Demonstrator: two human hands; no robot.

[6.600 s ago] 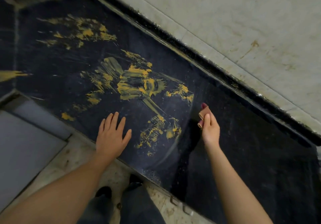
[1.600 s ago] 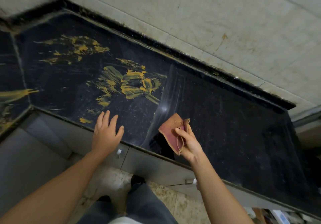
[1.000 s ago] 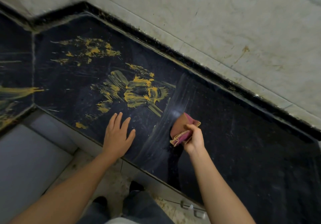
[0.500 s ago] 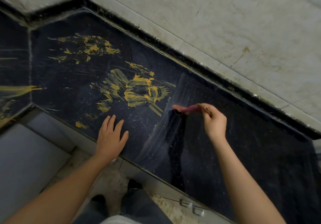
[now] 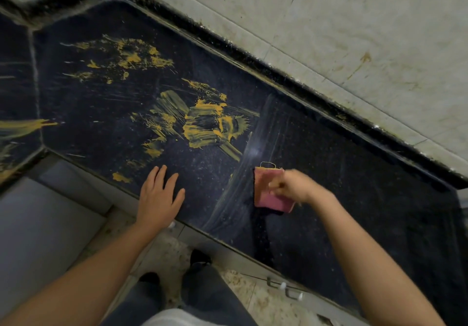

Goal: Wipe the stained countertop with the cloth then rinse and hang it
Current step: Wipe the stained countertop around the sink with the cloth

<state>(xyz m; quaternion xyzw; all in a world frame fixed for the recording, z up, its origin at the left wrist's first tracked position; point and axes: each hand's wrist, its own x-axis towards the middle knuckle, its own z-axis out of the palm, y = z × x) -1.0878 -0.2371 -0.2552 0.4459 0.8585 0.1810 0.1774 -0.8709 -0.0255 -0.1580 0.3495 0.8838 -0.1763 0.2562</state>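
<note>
While the right hand (image 5: 291, 186) grips the cloth (image 5: 269, 194), the left hand (image 5: 158, 196) lies flat on the countertop (image 5: 367, 179) near its front edge, fingers straight and spread, holding nothing. The right hand is motion-blurred. Its fingers appear curled over the cloth's right side, but the exact finger placement cannot be read.

**Location.** The cloth is low over the countertop, right of the main stain (image 5: 207, 125) and apart from it. Whether it touches the surface cannot be confirmed.

**Handling (judgement).**
- The cloth looks light, thin and soft. It should fold and bunch under the fingers and not hold a shape.
- A grip across 1 full side, with the palm pressing the flat face down, would probably spread pressure best. A pinch at 1 corner would let the rest trail.
- A thin loop (image 5: 268, 164) stands at the far edge. It is the likely point for hanging, not for wiping.
- If the cloth is wet, expect it to drag on the paste, load up quickly and smear unless it is turned.

**Materials and shapes.**
- Cloth: pink-red, roughly rectangular, with a pale border.
- Countertop: dark, polished, finely speckled stone with an angled joint at the left.
- Stain: yellow-ochre paste in thick ridges and thin splashes, with 2 further patches at the far left.
- Streaks (image 5: 238, 181): pale curved smears beside the cloth.
- Wall (image 5: 354, 34): pale, marked tiles behind a black upstand.
- Handle (image 5: 285, 286): metal, on the cabinet front below.
</note>
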